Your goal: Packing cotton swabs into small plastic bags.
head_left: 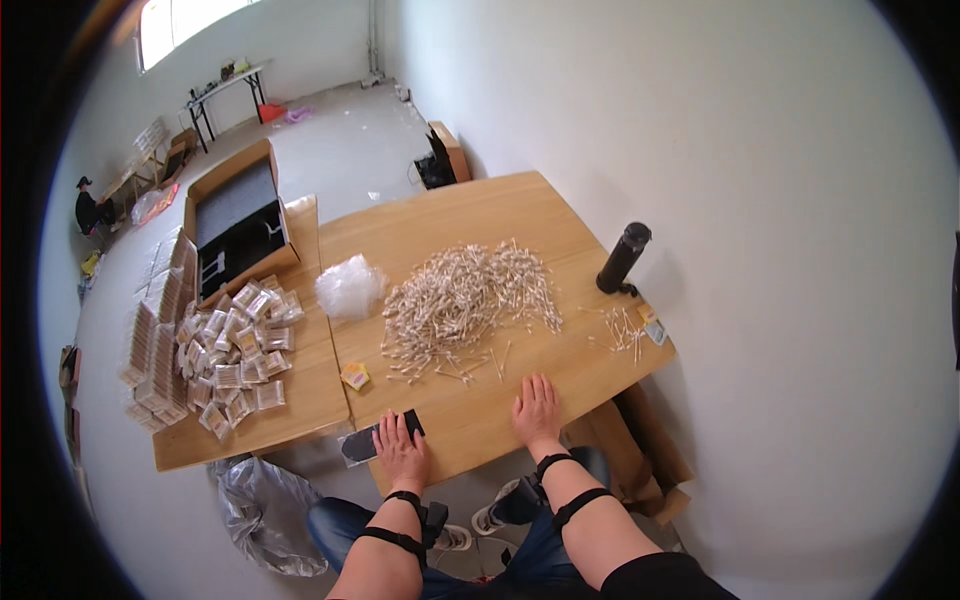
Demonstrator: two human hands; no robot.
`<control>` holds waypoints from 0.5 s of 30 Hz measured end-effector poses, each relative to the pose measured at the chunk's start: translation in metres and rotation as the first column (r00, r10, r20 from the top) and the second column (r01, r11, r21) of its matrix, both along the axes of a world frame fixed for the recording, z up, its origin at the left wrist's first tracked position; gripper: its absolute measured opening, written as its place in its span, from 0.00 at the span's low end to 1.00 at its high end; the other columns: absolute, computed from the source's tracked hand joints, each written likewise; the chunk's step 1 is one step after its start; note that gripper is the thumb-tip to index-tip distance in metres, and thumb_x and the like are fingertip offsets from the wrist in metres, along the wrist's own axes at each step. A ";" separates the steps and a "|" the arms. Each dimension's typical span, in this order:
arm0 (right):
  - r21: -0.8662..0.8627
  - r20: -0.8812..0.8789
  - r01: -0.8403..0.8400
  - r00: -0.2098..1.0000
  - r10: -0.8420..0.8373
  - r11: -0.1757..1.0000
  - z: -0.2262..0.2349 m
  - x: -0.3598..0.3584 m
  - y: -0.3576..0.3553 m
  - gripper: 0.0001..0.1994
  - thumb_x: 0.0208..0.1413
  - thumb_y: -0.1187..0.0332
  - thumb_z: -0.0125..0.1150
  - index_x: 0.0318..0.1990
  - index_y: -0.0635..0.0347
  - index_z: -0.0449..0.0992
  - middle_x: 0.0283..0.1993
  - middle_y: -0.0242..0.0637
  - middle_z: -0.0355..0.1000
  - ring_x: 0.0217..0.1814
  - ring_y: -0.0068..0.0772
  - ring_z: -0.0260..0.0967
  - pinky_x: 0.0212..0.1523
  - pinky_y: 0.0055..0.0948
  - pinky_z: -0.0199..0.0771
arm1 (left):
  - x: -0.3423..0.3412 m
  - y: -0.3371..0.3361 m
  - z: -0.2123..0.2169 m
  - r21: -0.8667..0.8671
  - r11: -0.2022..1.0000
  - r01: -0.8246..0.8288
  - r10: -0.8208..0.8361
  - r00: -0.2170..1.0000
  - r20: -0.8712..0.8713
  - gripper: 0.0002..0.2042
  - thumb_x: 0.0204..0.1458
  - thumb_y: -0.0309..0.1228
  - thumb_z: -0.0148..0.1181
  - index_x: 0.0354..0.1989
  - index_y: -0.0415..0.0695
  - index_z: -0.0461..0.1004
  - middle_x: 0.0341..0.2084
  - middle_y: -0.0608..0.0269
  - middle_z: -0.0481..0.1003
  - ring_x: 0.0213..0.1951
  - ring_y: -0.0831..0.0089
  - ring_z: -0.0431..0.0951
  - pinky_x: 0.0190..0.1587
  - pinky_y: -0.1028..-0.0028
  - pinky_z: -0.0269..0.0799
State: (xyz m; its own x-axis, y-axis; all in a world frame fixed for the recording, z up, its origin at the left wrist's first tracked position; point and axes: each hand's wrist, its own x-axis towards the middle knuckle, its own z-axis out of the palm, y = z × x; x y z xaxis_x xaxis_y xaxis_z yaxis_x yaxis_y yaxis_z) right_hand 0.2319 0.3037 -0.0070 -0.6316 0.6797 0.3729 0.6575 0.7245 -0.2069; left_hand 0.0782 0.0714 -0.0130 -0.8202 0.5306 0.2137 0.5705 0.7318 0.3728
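My left hand (402,450) lies flat at the table's near edge, fingers spread over a flat black object (413,420), perhaps a phone. A dark piece in clear plastic (360,446) sticks out to its left. My right hand (538,408) rests palm down on the bare wood, fingers stretched out, holding nothing. Beyond both hands spreads a large heap of loose cotton swabs (465,305). To its left sits a stack of clear plastic bags (350,287), with a small yellow packet (355,375) nearer to me. A smaller group of swabs (622,335) lies at the right.
Filled swab packs (240,345) are piled on the left table beside stacked packs (160,340) and an open cardboard box (232,190). A black bottle (624,258) stands at the right edge by the wall. Below are a silver bag (265,510) and a carton (625,450). Someone sits far left.
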 end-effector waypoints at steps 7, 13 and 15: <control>-0.009 -0.010 -0.001 1.000 0.001 1.000 0.007 -0.002 0.003 0.26 0.55 0.62 0.59 0.60 0.62 0.70 0.65 0.48 0.65 0.70 0.51 0.57 0.71 0.49 0.53 | -0.001 0.003 0.000 -0.062 0.998 -0.012 0.012 1.000 0.001 0.26 0.57 0.38 0.55 0.64 0.46 0.64 0.70 0.56 0.59 0.72 0.59 0.54 0.73 0.52 0.42; -0.019 -0.015 -0.008 1.000 0.008 1.000 0.011 -0.004 0.007 0.25 0.55 0.63 0.59 0.60 0.61 0.70 0.66 0.47 0.65 0.71 0.50 0.56 0.72 0.48 0.53 | -0.004 0.007 0.001 -0.073 0.997 -0.007 0.007 1.000 0.001 0.27 0.56 0.38 0.56 0.65 0.46 0.63 0.70 0.57 0.59 0.72 0.60 0.53 0.73 0.53 0.43; -0.014 -0.019 -0.014 1.000 0.014 1.000 0.012 -0.002 0.007 0.25 0.54 0.63 0.59 0.60 0.62 0.70 0.66 0.47 0.65 0.71 0.50 0.56 0.72 0.48 0.54 | -0.002 0.007 -0.003 -0.070 0.997 -0.015 0.015 1.000 -0.006 0.27 0.56 0.38 0.56 0.66 0.46 0.63 0.70 0.57 0.59 0.72 0.60 0.53 0.73 0.52 0.43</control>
